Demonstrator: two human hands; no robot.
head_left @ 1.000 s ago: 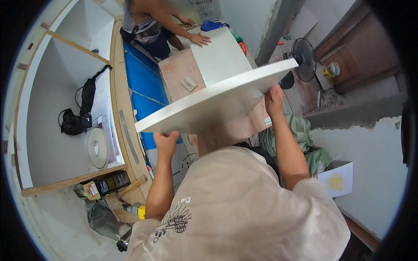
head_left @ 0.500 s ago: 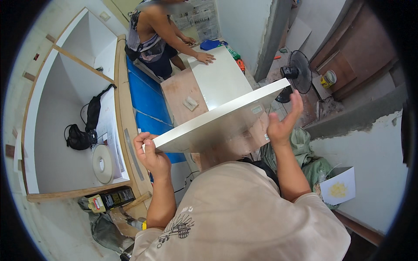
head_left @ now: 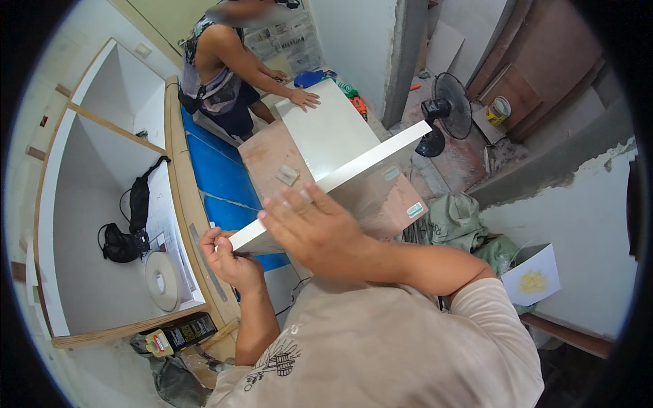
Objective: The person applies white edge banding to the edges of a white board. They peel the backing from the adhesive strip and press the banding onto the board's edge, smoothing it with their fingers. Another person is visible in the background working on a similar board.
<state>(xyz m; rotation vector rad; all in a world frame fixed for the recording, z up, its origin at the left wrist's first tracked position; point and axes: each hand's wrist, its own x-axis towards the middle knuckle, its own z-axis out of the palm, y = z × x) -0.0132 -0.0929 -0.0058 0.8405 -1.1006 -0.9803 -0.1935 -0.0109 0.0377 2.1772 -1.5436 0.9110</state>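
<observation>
A white panel (head_left: pixel 388 151) stands tilted in front of me, its pale narrow edge facing up and its far end raised to the right. My left hand (head_left: pixel 235 262) is closed round the panel's near left end. Across the panel's lower half lies my right hand (head_left: pixel 309 228), fingers stretched out and slightly blurred, touching the board by its upper edge. Beyond it, a second white board (head_left: pixel 333 129) rests on a pinkish worktable (head_left: pixel 262 149), with a co-worker's hand (head_left: pixel 304 99) flat on it. A small pale block (head_left: pixel 288 175) sits on the worktable.
At left, a white cabinet (head_left: pixel 88 183) holds a black strap-like item (head_left: pixel 141 194) and a roll of edging tape (head_left: pixel 163 280). A black fan (head_left: pixel 450 107) and yellow bucket (head_left: pixel 498 110) stand far right. Green sacks (head_left: pixel 449 221) and a white box (head_left: pixel 534 275) are nearer.
My right hand has let go of the panel's right end and moved left onto its lower half. My left hand still grips the left end. The view has shifted slightly.
</observation>
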